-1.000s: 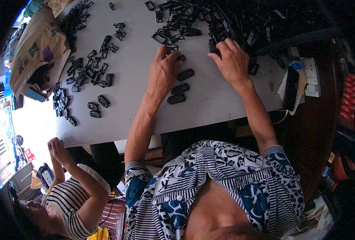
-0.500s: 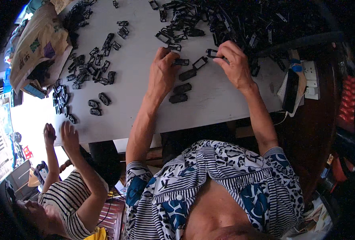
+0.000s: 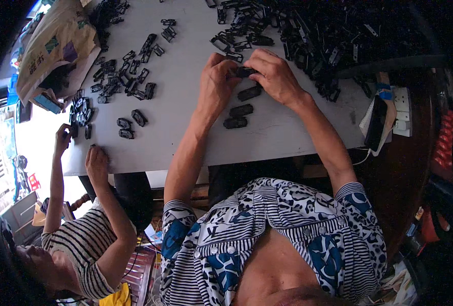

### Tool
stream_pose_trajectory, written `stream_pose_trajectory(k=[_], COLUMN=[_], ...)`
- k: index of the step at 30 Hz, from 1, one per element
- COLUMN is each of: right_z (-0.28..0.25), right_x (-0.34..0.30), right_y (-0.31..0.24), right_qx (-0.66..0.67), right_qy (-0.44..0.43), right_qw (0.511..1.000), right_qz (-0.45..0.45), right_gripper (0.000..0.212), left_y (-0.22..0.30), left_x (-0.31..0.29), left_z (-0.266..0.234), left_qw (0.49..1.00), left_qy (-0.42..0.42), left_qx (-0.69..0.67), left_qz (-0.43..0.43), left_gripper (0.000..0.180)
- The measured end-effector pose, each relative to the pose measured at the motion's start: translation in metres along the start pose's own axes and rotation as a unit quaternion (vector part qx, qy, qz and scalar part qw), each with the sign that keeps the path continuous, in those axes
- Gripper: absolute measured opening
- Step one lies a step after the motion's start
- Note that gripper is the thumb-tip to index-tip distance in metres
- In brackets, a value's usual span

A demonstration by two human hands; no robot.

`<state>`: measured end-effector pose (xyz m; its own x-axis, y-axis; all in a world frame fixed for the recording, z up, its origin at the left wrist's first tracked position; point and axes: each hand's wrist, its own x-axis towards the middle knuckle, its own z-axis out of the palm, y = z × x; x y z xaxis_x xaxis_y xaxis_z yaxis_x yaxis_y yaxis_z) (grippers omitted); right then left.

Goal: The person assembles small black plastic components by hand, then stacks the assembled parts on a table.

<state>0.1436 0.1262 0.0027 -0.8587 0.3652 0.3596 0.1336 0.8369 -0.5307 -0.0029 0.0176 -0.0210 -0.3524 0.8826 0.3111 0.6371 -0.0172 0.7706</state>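
Note:
My left hand [image 3: 216, 81] and my right hand [image 3: 275, 76] meet over the table, fingertips closed on the two ends of a small black plastic part [image 3: 244, 72]. Fingers cover much of it, so its exact kind cannot be told. Just below, a column of similar black oblong parts [image 3: 249, 93] lies on the table, the lowest one [image 3: 235, 123] nearest me. Black plastic frames [image 3: 234, 56] with open middles lie just beyond my fingertips.
A big heap of black parts [image 3: 308, 35] covers the far right of the white table [image 3: 180, 137]. Several small clusters [image 3: 129, 76] lie left. A paper bag [image 3: 58, 51] stands far left. At left, a co-worker's hands [image 3: 97, 159] handle parts. A power strip [image 3: 401, 109] lies right.
My hands, apart before with a black part in each, have come together on one spot. The open frame between them no longer shows. The co-worker's left hand has moved up to the parts.

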Motion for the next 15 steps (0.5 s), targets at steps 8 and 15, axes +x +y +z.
stream_pose_trajectory(k=[8, 15], right_z=[0.004, 0.014], right_x=[0.000, -0.002], right_y=[0.003, -0.013], right_qx=[-0.050, -0.092], right_qy=[-0.014, -0.023], right_qw=[0.999, 0.995], right_qz=[-0.008, -0.002], right_gripper=[0.024, 0.013], left_y=[-0.001, 0.002], left_x=[-0.001, -0.001], left_z=[0.001, -0.022], left_qw=[0.999, 0.997], left_qy=[-0.005, -0.060], left_qx=[-0.015, -0.038], left_qz=[-0.029, -0.037], left_gripper=[0.031, 0.032])
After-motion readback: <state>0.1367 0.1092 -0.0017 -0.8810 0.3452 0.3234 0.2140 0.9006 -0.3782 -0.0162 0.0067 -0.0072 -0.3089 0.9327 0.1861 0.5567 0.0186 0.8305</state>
